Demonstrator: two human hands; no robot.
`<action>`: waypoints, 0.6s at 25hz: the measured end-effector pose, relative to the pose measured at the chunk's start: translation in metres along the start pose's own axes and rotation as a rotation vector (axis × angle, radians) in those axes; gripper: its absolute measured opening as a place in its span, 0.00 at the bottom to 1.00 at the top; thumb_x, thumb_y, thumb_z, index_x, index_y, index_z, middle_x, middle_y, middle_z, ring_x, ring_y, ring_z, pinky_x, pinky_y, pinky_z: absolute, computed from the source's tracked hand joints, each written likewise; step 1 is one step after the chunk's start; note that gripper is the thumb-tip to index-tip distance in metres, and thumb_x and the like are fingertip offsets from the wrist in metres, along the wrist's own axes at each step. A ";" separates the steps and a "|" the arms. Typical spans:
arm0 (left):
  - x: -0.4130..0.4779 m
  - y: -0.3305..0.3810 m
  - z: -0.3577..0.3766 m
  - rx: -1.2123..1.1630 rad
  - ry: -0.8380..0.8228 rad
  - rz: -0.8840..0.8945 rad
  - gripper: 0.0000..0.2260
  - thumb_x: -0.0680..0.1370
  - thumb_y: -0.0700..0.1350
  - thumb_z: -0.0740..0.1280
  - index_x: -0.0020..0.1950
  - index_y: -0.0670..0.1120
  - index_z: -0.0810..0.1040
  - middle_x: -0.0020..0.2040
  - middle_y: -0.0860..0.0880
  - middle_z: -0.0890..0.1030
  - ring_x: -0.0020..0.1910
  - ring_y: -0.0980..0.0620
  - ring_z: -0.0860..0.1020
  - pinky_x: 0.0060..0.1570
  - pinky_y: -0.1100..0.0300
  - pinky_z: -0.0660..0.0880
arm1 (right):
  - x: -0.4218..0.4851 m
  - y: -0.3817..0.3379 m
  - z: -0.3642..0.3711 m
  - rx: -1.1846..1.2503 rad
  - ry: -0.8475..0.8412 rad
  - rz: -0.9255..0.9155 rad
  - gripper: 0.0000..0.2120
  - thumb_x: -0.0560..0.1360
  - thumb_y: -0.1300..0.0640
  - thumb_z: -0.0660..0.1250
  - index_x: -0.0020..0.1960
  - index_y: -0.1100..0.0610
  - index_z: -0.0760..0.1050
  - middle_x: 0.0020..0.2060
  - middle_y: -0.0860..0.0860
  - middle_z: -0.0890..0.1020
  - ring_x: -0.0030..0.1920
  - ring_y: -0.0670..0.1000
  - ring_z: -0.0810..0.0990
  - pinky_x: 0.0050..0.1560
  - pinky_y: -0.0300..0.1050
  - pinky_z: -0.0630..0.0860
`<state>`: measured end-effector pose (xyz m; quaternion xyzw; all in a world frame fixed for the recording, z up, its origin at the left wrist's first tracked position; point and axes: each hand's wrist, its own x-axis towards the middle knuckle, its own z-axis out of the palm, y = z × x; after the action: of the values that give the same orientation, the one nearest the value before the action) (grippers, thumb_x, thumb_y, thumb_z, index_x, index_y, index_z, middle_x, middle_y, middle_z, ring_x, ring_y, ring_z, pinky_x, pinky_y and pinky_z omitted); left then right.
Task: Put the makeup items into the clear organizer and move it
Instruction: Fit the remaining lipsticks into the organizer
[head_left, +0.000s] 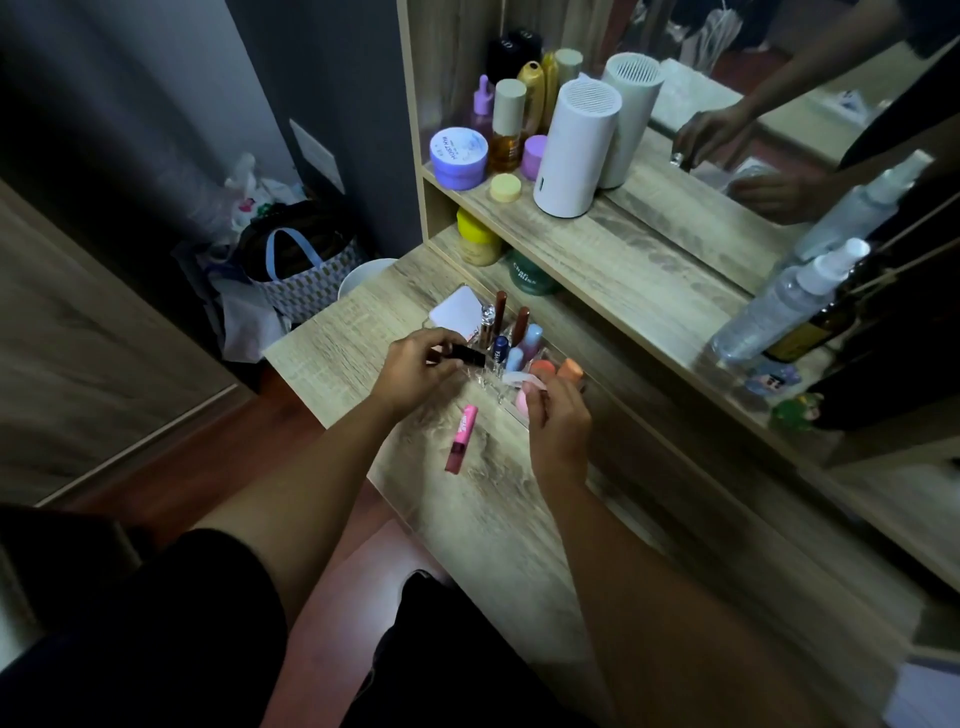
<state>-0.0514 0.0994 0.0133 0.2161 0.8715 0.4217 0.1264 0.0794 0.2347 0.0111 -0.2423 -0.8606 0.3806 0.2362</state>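
One item is left loose on the desk (363, 332): a pink tube (461, 439), lying flat just in front of the organizer (485, 376) and between the two forearms. The organizer stands near the back of the desk, under the shelf (597, 244), and already holds several upright tubes, with orange and pink sponges at its right end. The left hand (415, 371) is closed around a black tube (465, 354), held tilted over the organizer's left side; it looks about to be slotted in. The right hand (558, 421) is curled at the organizer's right front, fingertips by the sponges; I cannot tell whether it grips anything. So filling seems nearly done. Next, the black tube needs a free slot, then the pink tube must be picked up.
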 end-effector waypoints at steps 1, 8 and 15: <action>0.004 0.002 0.001 0.036 -0.024 0.036 0.12 0.71 0.39 0.71 0.54 0.46 0.80 0.50 0.43 0.81 0.48 0.47 0.81 0.52 0.60 0.76 | 0.001 0.000 0.001 -0.013 -0.013 -0.004 0.11 0.76 0.64 0.65 0.57 0.67 0.76 0.54 0.64 0.81 0.54 0.60 0.81 0.53 0.40 0.73; 0.013 0.006 0.008 0.227 -0.142 0.142 0.12 0.71 0.41 0.71 0.54 0.48 0.81 0.48 0.42 0.81 0.47 0.47 0.78 0.49 0.61 0.70 | 0.009 0.001 0.013 -0.041 -0.132 -0.009 0.11 0.77 0.63 0.64 0.58 0.64 0.76 0.54 0.62 0.80 0.56 0.60 0.78 0.50 0.42 0.72; 0.013 0.012 0.029 -0.023 -0.054 -0.081 0.16 0.68 0.40 0.74 0.51 0.45 0.72 0.43 0.42 0.84 0.41 0.47 0.81 0.46 0.56 0.78 | 0.017 0.000 0.022 0.023 -0.092 0.098 0.10 0.74 0.65 0.66 0.56 0.63 0.77 0.45 0.61 0.83 0.45 0.54 0.81 0.43 0.38 0.72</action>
<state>-0.0479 0.1317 0.0048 0.1903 0.8708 0.4205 0.1693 0.0527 0.2330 0.0017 -0.2640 -0.8532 0.4121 0.1802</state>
